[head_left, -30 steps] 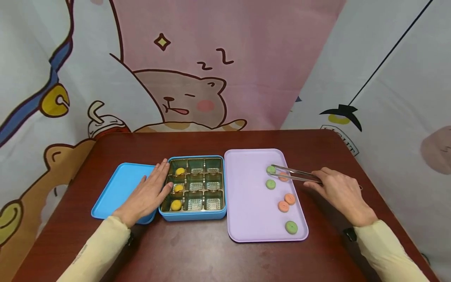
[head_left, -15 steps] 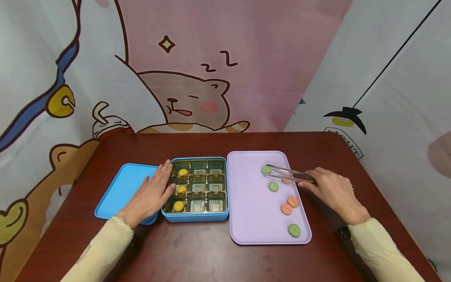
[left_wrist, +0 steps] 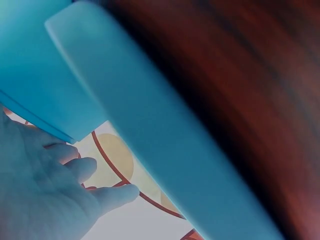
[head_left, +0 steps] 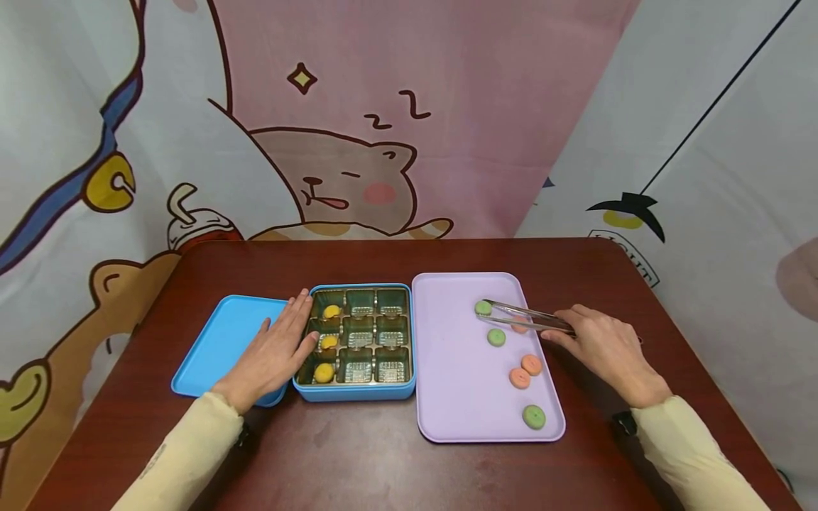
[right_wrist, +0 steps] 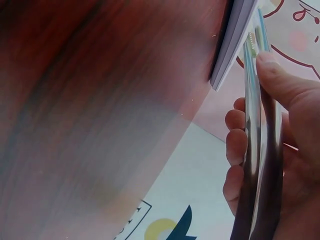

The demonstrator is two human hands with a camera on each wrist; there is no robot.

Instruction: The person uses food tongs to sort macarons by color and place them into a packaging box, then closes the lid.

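My right hand (head_left: 603, 348) grips a pair of metal tongs (head_left: 543, 316), thumb on one arm and fingers curled round the other in the right wrist view. The tong tips stand around a small round green piece (head_left: 483, 307) at the far part of the lilac tray (head_left: 456, 394). Under the tong arms an orange piece (head_left: 520, 325) is partly hidden. My left hand (head_left: 268, 358) lies with straight fingers along the left side of the blue box (head_left: 358, 392). Inside it a gold divided insert (head_left: 360, 339) holds yellow pieces (head_left: 324, 373) in its left column.
A blue lid (head_left: 220, 348) lies left of the box, partly beneath the left forearm. Other green pieces (head_left: 534, 417) and orange pieces (head_left: 520, 378) are spread over the tray's right half. A printed cloth (head_left: 473, 121) hangs behind the brown table (head_left: 358, 461).
The tongs and the green piece between their tips have shifted slightly left on the tray since a second ago. Over the last half second hardly anything moves. The left hand stays at the box.
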